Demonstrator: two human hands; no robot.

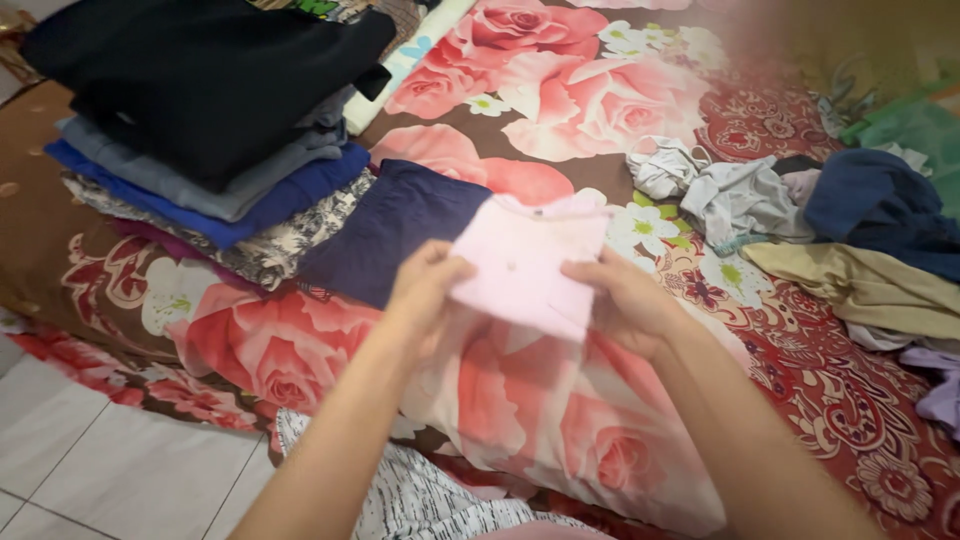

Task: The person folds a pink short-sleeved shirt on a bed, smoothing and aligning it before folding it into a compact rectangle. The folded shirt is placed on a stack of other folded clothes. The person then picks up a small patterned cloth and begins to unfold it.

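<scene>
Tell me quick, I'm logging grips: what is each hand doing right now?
Left hand: closed on the left edge of the pink cloth.
Right hand: closed on the cloth's right edge, fingers curled over it.

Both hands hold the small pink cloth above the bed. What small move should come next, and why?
Probably lay the pink cloth on the navy folded piece: the left hand and right hand hold it already folded, beside the stack of folded clothes.
</scene>
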